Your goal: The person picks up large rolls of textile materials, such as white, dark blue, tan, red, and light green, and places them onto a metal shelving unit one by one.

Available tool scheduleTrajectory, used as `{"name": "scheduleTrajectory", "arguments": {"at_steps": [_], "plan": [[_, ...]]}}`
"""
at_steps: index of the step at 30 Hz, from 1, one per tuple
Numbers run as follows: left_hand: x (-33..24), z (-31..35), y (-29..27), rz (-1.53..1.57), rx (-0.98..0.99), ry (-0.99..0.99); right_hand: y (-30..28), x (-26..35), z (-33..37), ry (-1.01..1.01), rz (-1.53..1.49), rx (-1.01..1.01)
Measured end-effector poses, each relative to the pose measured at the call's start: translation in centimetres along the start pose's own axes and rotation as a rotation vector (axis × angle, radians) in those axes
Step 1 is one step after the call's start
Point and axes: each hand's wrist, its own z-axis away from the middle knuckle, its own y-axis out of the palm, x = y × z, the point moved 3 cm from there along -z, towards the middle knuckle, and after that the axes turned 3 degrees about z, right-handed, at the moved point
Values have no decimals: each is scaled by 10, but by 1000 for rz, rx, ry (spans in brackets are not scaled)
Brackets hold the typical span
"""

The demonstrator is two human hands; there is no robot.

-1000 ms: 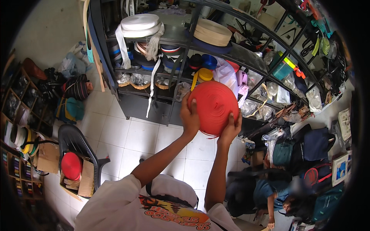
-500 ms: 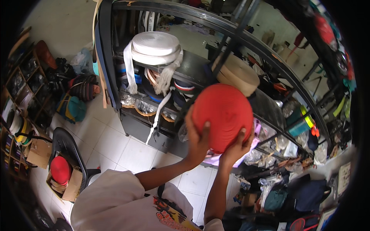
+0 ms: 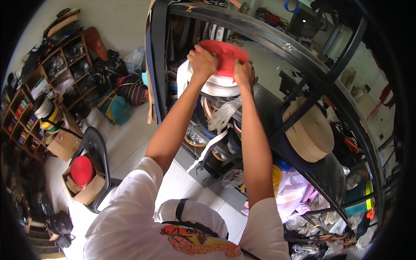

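Observation:
Both my arms reach forward to a red roll of webbing (image 3: 225,56), which sits over the stacked white webbing rolls (image 3: 216,88) on the dark shelf. My left hand (image 3: 203,64) grips the red roll's near left side. On its near right edge, my right hand (image 3: 244,76) has its fingers closed round the rim. The red roll is slightly blurred, and the hands cover part of it. A white strap hangs from the stack, with frayed white ends (image 3: 224,116) below. To the right stand beige webbing rolls (image 3: 310,132) on the same rack.
The rack's black metal frame (image 3: 346,56) slants across the right side. At the left, a black chair (image 3: 93,143) holds a cardboard box (image 3: 92,190) with another red roll (image 3: 82,171). Cubby shelves (image 3: 56,65) line the far left. Pink and white plastic bags (image 3: 294,195) lie low at right.
Both hands have carried the red roll left and forward, from in front of the beige rolls to over the white stack. The view has also shifted.

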Motion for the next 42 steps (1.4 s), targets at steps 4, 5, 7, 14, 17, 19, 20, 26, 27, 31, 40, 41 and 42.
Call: {"name": "scheduleTrajectory", "arguments": {"at_steps": [4, 5, 7, 14, 17, 19, 20, 26, 27, 31, 40, 41, 42], "plan": [[15, -4, 16, 54, 43, -45, 26, -24, -22, -54, -123, -87], [13, 1, 17, 71, 93, -72, 21, -27, -21, -28, -137, -74], [6, -4, 16, 104, 174, -125, 14, -27, -23, -12, -142, -29], [14, 48, -26, 395, -337, -71, -15, -62, 20, -188, -646, -289], [54, 111, -43, 708, -393, -42, -14, -76, 80, -379, -931, -473], [97, 153, -49, 758, -411, -114, 8, -71, 136, -360, -1074, -467], [117, 174, -53, 725, -419, -144, 30, -76, 156, -511, -1096, -429], [283, 334, -64, 392, 179, -537, 172, -76, 300, -349, -901, 563], [299, 359, -72, 410, 309, -669, 200, -85, 318, -325, -869, 699], [396, 470, -141, 302, 271, -952, 260, -54, 410, -397, -622, 1173], [510, 566, -286, 386, -24, -1229, 390, -13, 595, -430, -130, 1632], [525, 574, -298, 429, -81, -1243, 402, -13, 613, -445, -59, 1680], [538, 581, -305, 438, -95, -1254, 413, -14, 628, -456, 12, 1725]]}}
